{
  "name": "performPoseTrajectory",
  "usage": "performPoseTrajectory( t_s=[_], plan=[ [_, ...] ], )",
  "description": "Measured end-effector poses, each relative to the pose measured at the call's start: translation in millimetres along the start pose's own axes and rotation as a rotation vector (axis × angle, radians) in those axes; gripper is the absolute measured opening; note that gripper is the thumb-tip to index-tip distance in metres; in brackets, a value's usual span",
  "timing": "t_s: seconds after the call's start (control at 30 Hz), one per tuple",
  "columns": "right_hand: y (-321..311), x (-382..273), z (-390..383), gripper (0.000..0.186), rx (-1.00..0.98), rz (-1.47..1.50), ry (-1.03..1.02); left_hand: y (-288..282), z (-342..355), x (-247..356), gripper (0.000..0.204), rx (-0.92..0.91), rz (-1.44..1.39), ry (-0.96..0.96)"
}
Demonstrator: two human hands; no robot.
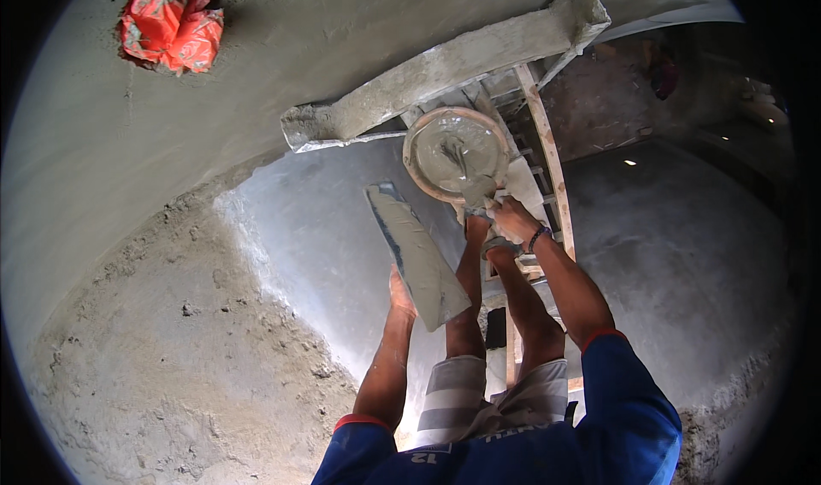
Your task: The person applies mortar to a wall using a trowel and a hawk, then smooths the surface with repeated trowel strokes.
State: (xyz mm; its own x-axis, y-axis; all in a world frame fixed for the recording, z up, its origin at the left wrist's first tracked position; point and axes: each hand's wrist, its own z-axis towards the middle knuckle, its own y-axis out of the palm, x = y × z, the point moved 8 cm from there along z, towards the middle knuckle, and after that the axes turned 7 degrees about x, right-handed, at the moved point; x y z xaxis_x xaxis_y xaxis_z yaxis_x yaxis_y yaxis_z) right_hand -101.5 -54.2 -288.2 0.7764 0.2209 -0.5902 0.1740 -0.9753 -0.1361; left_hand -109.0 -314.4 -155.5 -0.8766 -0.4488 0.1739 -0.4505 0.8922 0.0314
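Note:
My left hand [402, 293] is closed under a long flat plasterer's float [382, 215], its handle hidden behind the board. Wet grey mortar [423, 258] covers most of the float's upper face, which lies tilted to the left of my legs. In my right hand [515, 221] I grip a trowel [477, 191]; its mortar-smeared blade is over the near edge of a round basin [413, 171]. Wet mortar [440, 143] fills much of the basin, with a dark furrow near its middle.
Beyond the basin stretches a long mortar-caked board [445, 70]. My feet stand on planks beside a wooden ladder-like frame [547, 156], above a lower floor. Crumpled orange plastic [171, 25] fills a hole in the plastered wall [248, 49]. Rough mortar [188, 357] coats the lower left.

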Motion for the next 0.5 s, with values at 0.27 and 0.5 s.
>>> performPoseTrajectory(
  t_s=[0.27,0.5],
  plan=[
    [13.7,-8.1,12.1,0.028,0.107,0.275,0.21,17.5,19.2,18.5,0.07,-0.047,0.301,0.127],
    [13.8,-34.3,11.4,0.033,0.318,-0.025,-0.047,-5.6,58.8,21.7,0.063,0.019,0.252,0.124]
  ],
)
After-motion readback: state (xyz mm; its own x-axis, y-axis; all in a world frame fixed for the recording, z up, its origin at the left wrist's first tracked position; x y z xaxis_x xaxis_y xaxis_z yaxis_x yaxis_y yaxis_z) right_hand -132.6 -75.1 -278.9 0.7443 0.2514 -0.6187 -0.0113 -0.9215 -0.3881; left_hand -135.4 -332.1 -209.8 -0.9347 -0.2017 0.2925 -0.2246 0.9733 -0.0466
